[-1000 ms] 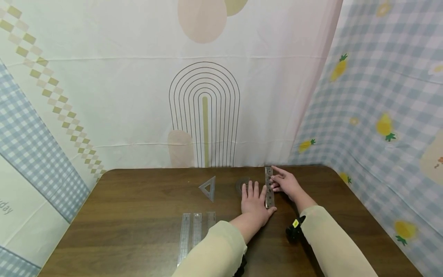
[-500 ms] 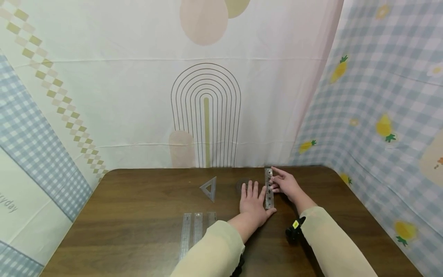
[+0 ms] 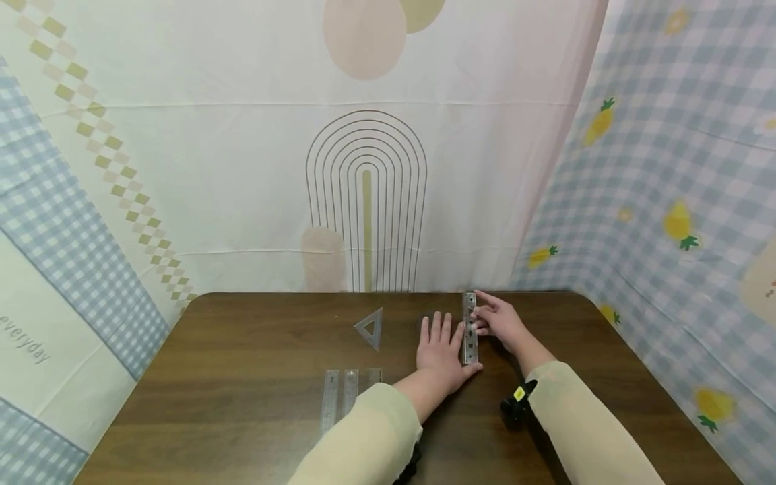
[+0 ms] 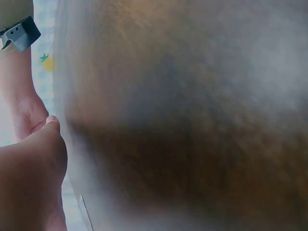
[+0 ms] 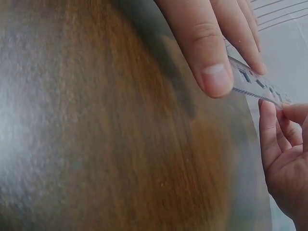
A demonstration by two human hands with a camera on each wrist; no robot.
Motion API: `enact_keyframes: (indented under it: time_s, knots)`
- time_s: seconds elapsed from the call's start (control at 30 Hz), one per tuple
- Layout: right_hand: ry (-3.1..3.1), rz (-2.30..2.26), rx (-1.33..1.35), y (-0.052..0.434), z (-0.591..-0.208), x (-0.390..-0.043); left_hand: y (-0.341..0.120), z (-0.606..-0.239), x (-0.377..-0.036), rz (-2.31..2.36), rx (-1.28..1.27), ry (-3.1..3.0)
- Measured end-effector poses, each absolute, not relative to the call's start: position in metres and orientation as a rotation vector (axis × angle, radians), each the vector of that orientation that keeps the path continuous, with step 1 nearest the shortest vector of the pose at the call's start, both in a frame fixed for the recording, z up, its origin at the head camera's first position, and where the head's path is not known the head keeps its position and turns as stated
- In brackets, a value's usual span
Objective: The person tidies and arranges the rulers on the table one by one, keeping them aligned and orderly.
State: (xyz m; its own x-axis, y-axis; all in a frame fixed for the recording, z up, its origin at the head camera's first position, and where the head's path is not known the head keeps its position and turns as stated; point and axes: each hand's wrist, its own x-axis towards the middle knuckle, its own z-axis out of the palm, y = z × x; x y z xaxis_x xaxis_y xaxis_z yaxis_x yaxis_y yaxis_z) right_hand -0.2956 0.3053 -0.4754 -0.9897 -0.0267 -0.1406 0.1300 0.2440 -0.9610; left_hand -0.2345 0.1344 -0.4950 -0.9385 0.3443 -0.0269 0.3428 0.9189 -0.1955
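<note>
A clear stencil ruler (image 3: 470,345) with small cut-out shapes stands lengthwise near the table's back edge. My right hand (image 3: 502,325) pinches its right side between thumb and fingers, the index finger stretched along the far end. To its left, my left hand (image 3: 439,356) lies with fingers spread, its index finger at the ruler's left edge and its thumb at the near end. Under the left fingers, a protractor is mostly hidden. In the right wrist view the ruler (image 5: 262,84) spans from the left hand (image 5: 204,48) to the right hand (image 5: 291,166).
A clear set square (image 3: 376,331) lies left of the hands. Nearer lie three straight rulers side by side: one on the left (image 3: 330,397), one in the middle (image 3: 351,387), and one on the right (image 3: 375,377) partly behind the left sleeve. Patterned cloth hangs behind the table (image 3: 242,350).
The head view has turned slightly left. My left hand has shifted a little left over the protractor, and the stencil ruler has moved slightly the same way. The right hand keeps its pinch.
</note>
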Motion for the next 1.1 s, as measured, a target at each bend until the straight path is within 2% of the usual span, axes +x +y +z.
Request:
enact_keyframes:
  time_s: [0.67,1.1]
  knots:
    - [2.295,-1.927,0.074,0.28,-0.464,-0.285,0.103,-0.48,-0.222,0.242,-0.585,-3.028]
    - [2.224,-1.994,0.022,0.261,-0.47,-0.276,0.078,-0.475,-0.209,0.256,-0.628,-3.008]
